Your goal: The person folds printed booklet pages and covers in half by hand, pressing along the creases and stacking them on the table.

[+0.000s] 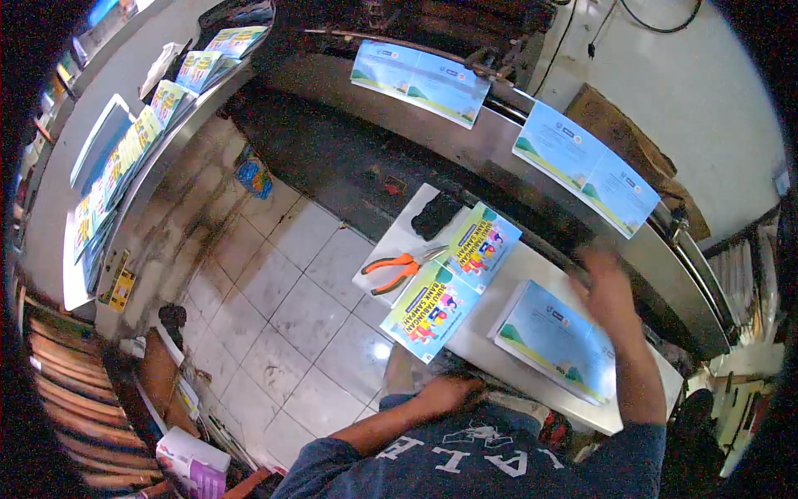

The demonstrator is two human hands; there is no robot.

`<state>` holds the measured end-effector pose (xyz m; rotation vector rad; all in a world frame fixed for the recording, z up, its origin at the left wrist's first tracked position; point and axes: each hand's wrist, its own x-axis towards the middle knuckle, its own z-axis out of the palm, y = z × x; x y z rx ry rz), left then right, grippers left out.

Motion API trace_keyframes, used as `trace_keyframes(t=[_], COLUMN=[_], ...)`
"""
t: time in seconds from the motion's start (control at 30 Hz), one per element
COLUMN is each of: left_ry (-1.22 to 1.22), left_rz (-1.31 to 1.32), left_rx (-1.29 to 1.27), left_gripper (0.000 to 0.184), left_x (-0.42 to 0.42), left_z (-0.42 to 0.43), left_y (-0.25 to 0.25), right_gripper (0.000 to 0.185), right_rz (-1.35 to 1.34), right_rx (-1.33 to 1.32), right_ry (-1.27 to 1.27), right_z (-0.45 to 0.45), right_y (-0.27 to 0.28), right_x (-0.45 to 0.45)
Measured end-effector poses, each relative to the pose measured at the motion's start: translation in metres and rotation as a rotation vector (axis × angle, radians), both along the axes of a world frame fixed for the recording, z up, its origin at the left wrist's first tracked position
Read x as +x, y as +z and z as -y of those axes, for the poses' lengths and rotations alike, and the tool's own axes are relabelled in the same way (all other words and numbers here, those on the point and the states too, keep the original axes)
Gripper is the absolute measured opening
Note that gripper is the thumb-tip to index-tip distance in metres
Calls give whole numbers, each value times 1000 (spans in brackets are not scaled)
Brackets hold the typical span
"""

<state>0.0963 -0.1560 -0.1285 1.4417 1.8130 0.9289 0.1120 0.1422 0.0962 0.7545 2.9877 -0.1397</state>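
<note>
My left hand (453, 396) rests low against my lap, by the near edge of a white board (397, 243); its fingers are dark and partly hidden. My right hand (600, 279) is smeared by motion beside a stack of blue printed covers (555, 333), between it and the metal rail. I cannot make out whether it holds anything. On the board, a printed booklet cover (436, 309) in yellow, green and blue lies joined or edge to edge with another booklet cover (482, 248). Pliers with orange handles (407, 268) lie across their corner.
Two blue sheets, a left sheet (420, 79) and a right sheet (586, 166), lean along the metal rail (332, 65). Several booklets (125, 158) line a ledge at the left. A white and purple box (193, 461) stands low left on the tiled floor (291, 333) side.
</note>
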Motion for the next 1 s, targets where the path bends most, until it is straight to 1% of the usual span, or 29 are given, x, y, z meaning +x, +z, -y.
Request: trace_keyframes(t=[0.03,0.1,0.17,0.23,0.3,0.33,0.37,0.43,0.47,0.5,0.57,0.6,0.63,0.67,0.7,0.73,0.77,0.8,0.83,0.87,0.93,1.0], left_ry=[-18,-34,-60,-82,-112,-127,-134,-175,-163,-141,-96,-108,-121,-105,-96,-92,-91,-74,-58,-57,-36,-20], left_rz=[-10,18,50,-102,-112,-121,-123,-117,-121,-114,-98,-85,-71,-67,-44,-22,-21,-7,5,5,-37,-16], left_rx=[-2,-46,-95,-248,-257,-262,-266,-313,-309,-277,-250,-221,-190,-188,-207,-229,-232,-196,-157,-157,-156,-113], left_gripper=[32,35,37,40,40,41,41,39,39,38,37,36,34,34,34,34,34,34,33,33,33,32], left_x=[1,-3,1,6,5,3,0,-3,-3,-1,4,4,2,1,-5,-8,-7,-8,-9,-7,-5,-4], left_z=[-2,-2,-1,-2,-4,-5,-6,-10,-10,-9,-4,-4,-7,-7,-8,-7,-4,-3,-2,-1,0,1], left_y=[-5,6,3,-9,-4,3,9,19,14,3,-14,-21,-17,-12,14,27,26,23,21,19,15,2], right_gripper=[69,87,94,93,86,76,76,71,65,65,60,50,50,42,34,30,26,27,30,34,37,36], right_rz=[114,186,263,302,270,200,197,258,212,211,150,64,70,41,11,35,57,24,245,34,-214,-293], right_rx=[-89,-56,55,7,-47,-195,-200,-399,-381,-375,-375,-382,-378,-308,-242,-87,67,27,-7,7,105,399], right_ry=[-27,121,105,116,206,174,168,142,163,180,-12,-78,-59,-98,-144,-151,-159,-198,-320,-324,-412,-179], right_z=[28,62,87,76,59,55,49,35,35,35,40,41,37,32,27,20,12,2,-20,-41,-64,-166], right_y=[8,0,-10,-30,-44,-25,-16,0,9,16,27,26,27,27,29,36,46,58,73,72,105,119], right_x=[22,71,97,117,128,124,121,120,120,118,117,123,125,126,128,127,121,112,101,107,80,80])
